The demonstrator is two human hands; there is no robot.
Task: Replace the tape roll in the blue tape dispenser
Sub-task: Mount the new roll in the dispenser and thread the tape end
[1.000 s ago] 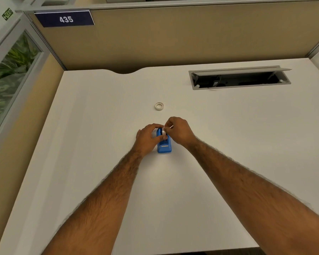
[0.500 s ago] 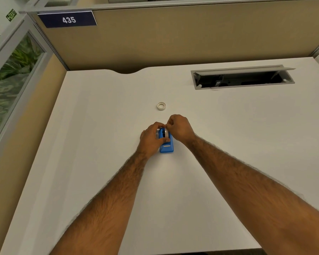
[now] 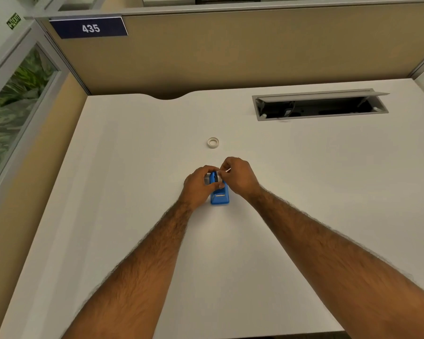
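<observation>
gripping: the left hand (image 3: 198, 185) wraps the far end of the blue tape dispenser (image 3: 219, 195) from its left side, with the thumb laid across the top.
left fingers: curled tight against the dispenser body, pinching it between thumb and fingers.
right hand: the right hand (image 3: 240, 176) sits just beside the dispenser on its right, knuckles up, touching the left hand's fingertips above the dispenser.
right fingers: pressed together on a small white piece (image 3: 221, 176) at the dispenser's top; a thin pale strip (image 3: 228, 170) sticks out past the knuckles. whether this is the roll itself or only a loose end of tape is too small to tell.
dispenser: stands upright on the white counter (image 3: 132, 192), its near end with the cutter pointing toward the person, near the middle of the counter. a dark hub shows at its top between the two hands.
spare roll: a small white tape roll (image 3: 213, 142) lies flat on the counter beyond the hands, apart from them and from the dispenser.
counter: a long grey cable tray (image 3: 321, 105) is set into the far right part, its lid tipped open.
surroundings: a tan partition (image 3: 230, 50) backs the counter, carrying a dark blue sign (image 3: 90, 28) that reads 435; a glass panel (image 3: 15, 94) with foliage behind it stands at the left.
</observation>
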